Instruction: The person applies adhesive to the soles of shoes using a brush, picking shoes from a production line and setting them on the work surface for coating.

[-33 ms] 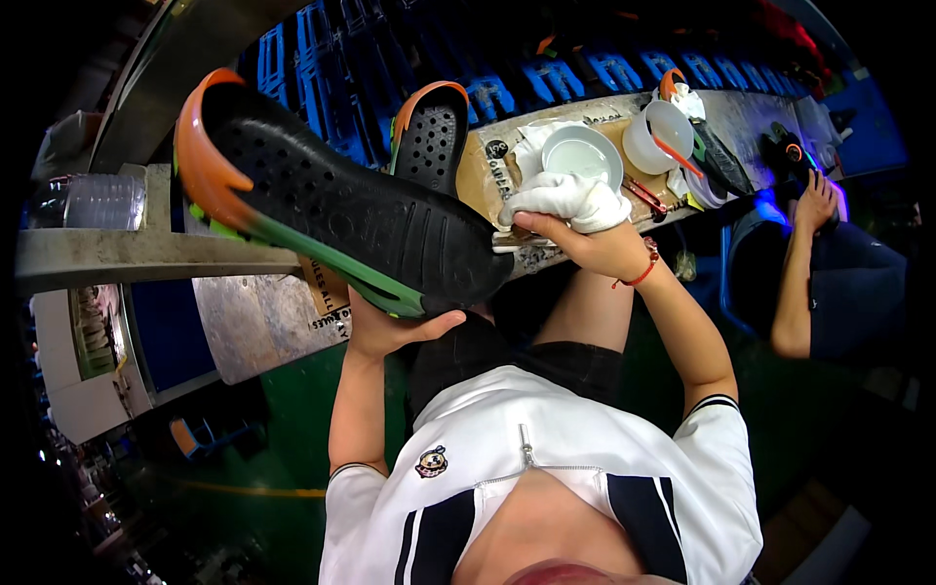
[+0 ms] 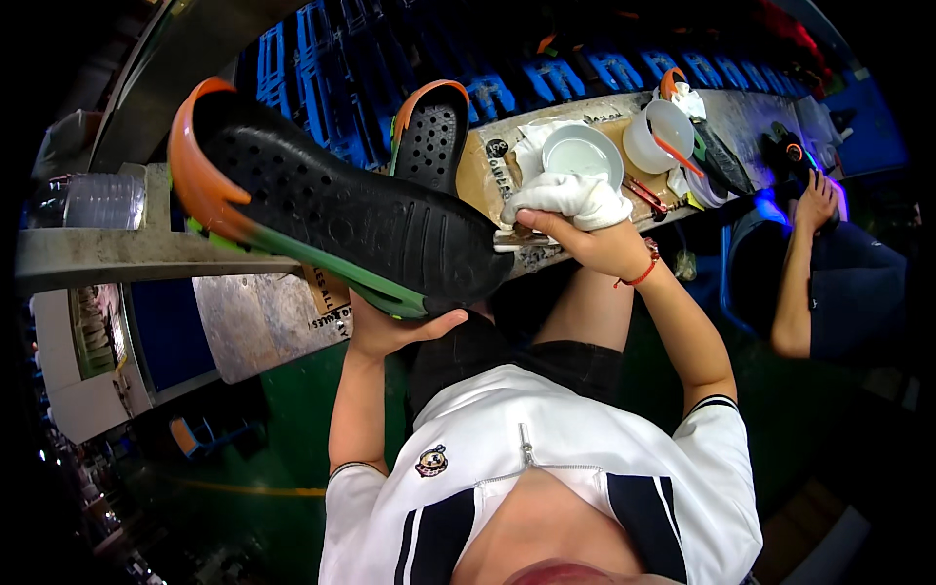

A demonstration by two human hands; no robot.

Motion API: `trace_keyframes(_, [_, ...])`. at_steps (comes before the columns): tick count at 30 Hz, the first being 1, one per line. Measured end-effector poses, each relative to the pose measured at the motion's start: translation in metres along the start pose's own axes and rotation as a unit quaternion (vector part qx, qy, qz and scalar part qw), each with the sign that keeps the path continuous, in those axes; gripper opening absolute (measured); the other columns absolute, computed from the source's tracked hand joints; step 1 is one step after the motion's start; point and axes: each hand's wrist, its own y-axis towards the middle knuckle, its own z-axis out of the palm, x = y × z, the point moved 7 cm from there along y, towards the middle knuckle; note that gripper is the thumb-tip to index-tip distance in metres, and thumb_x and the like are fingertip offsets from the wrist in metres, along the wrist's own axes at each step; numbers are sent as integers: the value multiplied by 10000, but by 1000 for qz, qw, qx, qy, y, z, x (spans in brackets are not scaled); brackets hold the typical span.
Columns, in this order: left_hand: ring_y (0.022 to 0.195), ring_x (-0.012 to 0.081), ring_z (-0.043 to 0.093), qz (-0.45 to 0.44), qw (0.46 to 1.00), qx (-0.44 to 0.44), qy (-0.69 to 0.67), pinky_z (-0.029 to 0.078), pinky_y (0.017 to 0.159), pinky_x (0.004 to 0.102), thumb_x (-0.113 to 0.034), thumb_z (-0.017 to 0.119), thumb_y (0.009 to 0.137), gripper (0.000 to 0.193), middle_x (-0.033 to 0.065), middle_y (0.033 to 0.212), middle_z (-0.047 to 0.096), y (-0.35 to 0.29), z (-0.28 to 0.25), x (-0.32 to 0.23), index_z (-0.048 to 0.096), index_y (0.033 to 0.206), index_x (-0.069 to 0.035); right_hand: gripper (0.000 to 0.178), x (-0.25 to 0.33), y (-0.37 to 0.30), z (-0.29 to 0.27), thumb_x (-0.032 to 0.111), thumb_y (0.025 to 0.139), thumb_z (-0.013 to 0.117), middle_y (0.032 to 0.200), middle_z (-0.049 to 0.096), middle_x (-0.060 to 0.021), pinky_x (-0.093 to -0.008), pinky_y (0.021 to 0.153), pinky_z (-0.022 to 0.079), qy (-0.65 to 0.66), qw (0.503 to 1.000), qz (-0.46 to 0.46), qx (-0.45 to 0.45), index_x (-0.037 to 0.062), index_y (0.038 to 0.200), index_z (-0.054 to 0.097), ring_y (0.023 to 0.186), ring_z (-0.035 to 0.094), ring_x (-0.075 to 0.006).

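My left hand (image 2: 390, 327) grips a large shoe sole (image 2: 331, 210) from below, thumb along its heel edge; the other fingers are hidden underneath. The sole is black inside, with small holes toward an orange raised toe and a green side. Closed round a bunched white cloth (image 2: 570, 200), my right hand (image 2: 609, 249) also pinches a flat metallic tool (image 2: 519, 239), whose end is at the heel; whether it touches cannot be made out. Behind stands a second, similar sole (image 2: 431, 136). A white bowl of clear liquid (image 2: 582, 156) sits just beyond the cloth.
On the worktable (image 2: 736, 107) are a translucent plastic tub (image 2: 660, 136) with a red-handled tool and a red cutter (image 2: 646, 195). Blue racks (image 2: 556, 83) line the far side. A grey beam (image 2: 146, 253) crosses at left. A co-worker's arm (image 2: 798, 263) is at right.
The toe end of the sole has shifted slightly left, and the metallic tool at the heel shows a little more. My hands stay almost in place.
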Motion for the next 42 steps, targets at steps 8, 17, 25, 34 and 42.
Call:
trace_keyframes(8, [1279,268,442,8,995,72,74,404,1040,424,-462,623,854,702,171,1422,390,17,22,7,387,1357,-33,164,-22,-12,7,123,903,624,813,684,-53,-255,708,508,162,980,117,-26,-14,974,683,760,632,-110])
trace_keyframes(17, [1362,402,295,46,891,14,-452,294,1091,574,-536,431,941,485,271,1488,228,27,6,19,600,1199,-163,170,4,-14,29,165,899,619,830,666,-80,-295,672,496,129,989,75,-18,21,959,688,714,633,-197])
trace_keyframes(25, [1365,414,281,99,903,-15,-419,260,1111,560,-533,395,955,482,296,1474,237,25,8,15,548,1230,-168,116,8,-13,26,98,898,627,807,648,-57,-251,658,480,93,993,54,-40,-2,926,678,717,605,-128])
trace_keyframes(34, [1259,399,439,-21,853,-120,-507,387,1046,514,-337,560,920,492,287,1448,286,19,5,29,391,1315,-96,182,4,-19,33,125,918,607,881,683,-59,-249,719,506,287,945,157,-2,-15,1010,678,792,633,-115])
trace_keyframes(42, [1233,394,465,-21,935,-83,-345,440,1011,523,-711,672,674,1124,200,1432,349,1,-7,21,221,1465,-52,426,21,-2,3,32,858,624,986,661,-62,-271,722,489,35,999,4,-39,46,1278,555,793,621,-142])
